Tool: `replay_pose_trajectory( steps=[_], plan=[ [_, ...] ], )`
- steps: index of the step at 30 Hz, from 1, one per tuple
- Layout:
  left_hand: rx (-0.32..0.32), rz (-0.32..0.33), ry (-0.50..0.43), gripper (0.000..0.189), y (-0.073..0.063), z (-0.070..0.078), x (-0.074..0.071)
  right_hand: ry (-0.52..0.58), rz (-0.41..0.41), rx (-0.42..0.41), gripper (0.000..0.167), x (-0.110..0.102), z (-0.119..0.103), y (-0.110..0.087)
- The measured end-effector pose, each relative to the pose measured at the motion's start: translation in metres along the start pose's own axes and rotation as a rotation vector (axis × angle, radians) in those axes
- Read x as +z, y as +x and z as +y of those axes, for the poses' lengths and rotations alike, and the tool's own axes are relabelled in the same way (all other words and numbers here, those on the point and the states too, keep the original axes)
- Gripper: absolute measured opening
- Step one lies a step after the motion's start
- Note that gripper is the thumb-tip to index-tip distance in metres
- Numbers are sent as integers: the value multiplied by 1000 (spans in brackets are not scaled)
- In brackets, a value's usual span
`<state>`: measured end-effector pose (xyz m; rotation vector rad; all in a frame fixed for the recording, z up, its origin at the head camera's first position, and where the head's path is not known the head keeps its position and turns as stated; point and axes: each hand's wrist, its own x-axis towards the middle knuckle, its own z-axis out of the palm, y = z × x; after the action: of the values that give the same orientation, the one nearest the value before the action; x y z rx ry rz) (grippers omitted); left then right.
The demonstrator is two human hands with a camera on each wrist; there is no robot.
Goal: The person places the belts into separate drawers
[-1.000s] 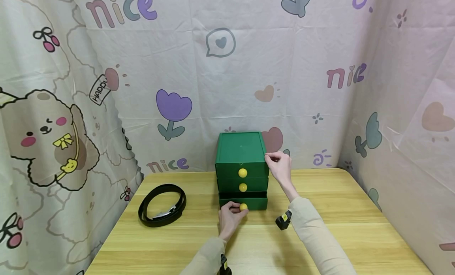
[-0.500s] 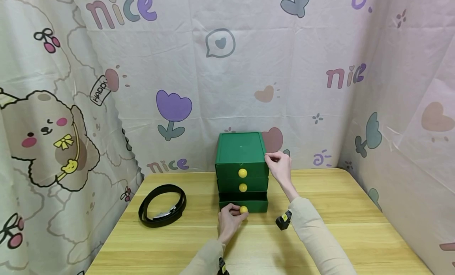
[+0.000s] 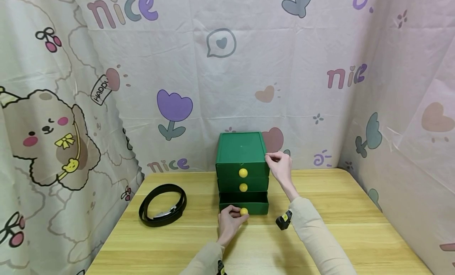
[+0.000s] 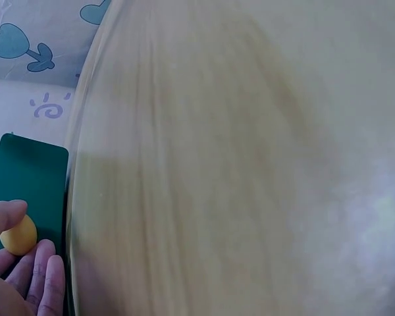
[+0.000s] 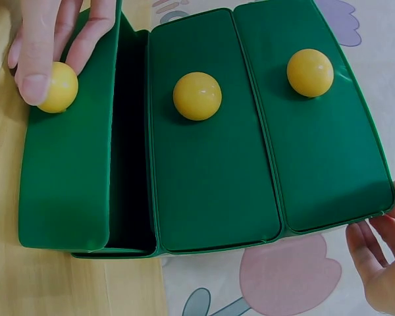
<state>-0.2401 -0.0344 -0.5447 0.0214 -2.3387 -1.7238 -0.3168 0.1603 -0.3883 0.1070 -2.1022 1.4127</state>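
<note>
A green cabinet [image 3: 241, 147] with three stacked drawers, each with a round yellow knob, stands on the table. Its bottom drawer [image 3: 258, 208] is pulled partway out, while the middle drawer [image 5: 214, 178] and top drawer [image 5: 322, 151] sit closed. My left hand [image 3: 229, 223] pinches the bottom drawer's yellow knob [image 5: 60, 89] between thumb and fingers, as the right wrist view shows up close. At the cabinet's upper right front corner, my right hand [image 3: 280, 164] grips the edge with thumb and fingertips.
Left of the cabinet, a coiled black belt [image 3: 145, 206] with a silver buckle lies on the wooden table [image 3: 337, 211]. A patterned curtain [image 3: 227, 81] hangs close behind the cabinet and along both sides.
The bottom drawer has slid further out toward me, with my left hand drawing back on its knob. My right hand has stayed at the cabinet's corner.
</note>
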Motion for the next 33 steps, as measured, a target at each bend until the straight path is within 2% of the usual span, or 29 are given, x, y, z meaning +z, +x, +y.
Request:
replay_pose_trajectory(
  steps=[12, 24, 33],
  plan=[
    [-31, 0, 24, 23, -6, 1, -1, 5, -3, 5, 17, 0, 0, -1],
    [2, -40, 32, 24, -10, 1, -4, 4, -10, 3, 17, -1, 0, -1],
    [1, -61, 35, 24, -13, 2, -6, 9, -2, -6, 17, -1, 0, 0]
  ],
)
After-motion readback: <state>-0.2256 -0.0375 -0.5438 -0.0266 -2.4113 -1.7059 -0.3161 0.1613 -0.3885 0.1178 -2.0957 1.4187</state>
